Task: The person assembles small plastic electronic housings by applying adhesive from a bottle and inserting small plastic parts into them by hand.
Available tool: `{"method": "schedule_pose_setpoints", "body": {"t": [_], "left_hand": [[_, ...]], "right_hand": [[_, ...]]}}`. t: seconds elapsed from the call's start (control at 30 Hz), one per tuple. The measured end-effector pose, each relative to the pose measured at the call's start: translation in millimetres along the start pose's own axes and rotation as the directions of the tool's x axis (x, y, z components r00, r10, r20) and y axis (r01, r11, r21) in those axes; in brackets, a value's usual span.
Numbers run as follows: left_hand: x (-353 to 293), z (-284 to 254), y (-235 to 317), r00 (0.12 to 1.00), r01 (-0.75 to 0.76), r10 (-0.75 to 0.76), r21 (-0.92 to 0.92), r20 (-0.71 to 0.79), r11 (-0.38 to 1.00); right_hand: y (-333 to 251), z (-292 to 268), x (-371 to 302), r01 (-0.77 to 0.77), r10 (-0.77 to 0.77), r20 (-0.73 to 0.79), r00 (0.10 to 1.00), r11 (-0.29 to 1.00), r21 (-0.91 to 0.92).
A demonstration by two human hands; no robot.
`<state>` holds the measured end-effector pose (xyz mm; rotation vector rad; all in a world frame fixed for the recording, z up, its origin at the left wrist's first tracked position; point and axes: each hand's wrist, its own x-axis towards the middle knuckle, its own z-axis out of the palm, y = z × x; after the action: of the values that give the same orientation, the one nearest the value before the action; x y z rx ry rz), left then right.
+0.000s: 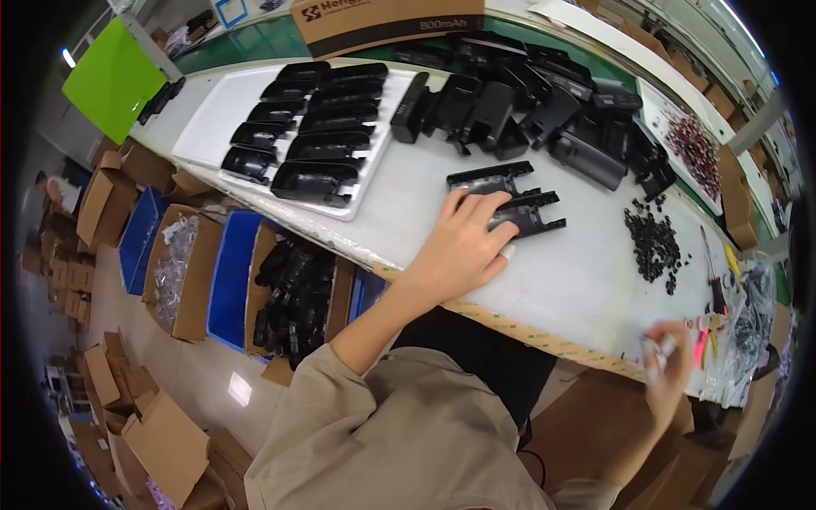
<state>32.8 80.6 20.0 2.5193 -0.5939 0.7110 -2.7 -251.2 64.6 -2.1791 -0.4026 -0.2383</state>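
Observation:
Two black plastic shells [526, 218] lie side by side on the white worktop in front of me. My left hand [470, 242] reaches over their near ends, fingers curled onto them, with a white wrap on one finger. By the worktop's right front edge is my right hand [669, 365], smeared by motion; white shows at its fingertips, and whether it holds anything cannot be made out. Small black parts [654, 246] lie in a loose pile between the shells and the tools at the right. A white foam tray [364, 183] to the left carries rows of similar black shells [314, 183].
More black housings [586, 153] are heaped behind the shells. Small red parts [693, 153] fill a tray at the far right. A screwdriver [714, 276] and plastic bags [748, 331] lie at the right. Boxes and blue bins [234, 276] stand below the left edge.

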Motion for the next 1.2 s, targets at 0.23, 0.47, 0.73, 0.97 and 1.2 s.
{"method": "schedule_pose_setpoints", "body": {"t": [0.23, 0.47, 0.73, 0.97, 1.2], "left_hand": [[-6, -7, -1, 0.994, -0.093, 0.096, -0.068, 0.045, 0.993], [-15, -12, 24, 0.994, 0.012, -0.008, -0.037, 0.105, 0.999], [-27, 2, 34, 0.984, 0.173, -0.173, -0.02, -0.03, 0.985], [-42, 14, 45, 0.978, 0.125, -0.141, -0.11, -0.153, 0.986], [-41, 17, 49, 0.965, 0.088, -0.115, -0.118, -0.237, 0.989]], "right_hand": [[-34, 70, 71, 0.32, -0.292, 0.276, 0.916, 0.945, -0.061], [-37, 82, 77, 0.396, -0.338, 0.258, 0.905, 0.89, -0.225], [-21, 86, 69, 0.373, -0.297, 0.26, 0.919, 0.868, -0.327], [-23, 78, 68, 0.38, -0.331, 0.234, 0.914, 0.9, -0.212], [-41, 96, 57, 0.593, -0.53, 0.272, 0.803, 0.756, -0.278]]}}
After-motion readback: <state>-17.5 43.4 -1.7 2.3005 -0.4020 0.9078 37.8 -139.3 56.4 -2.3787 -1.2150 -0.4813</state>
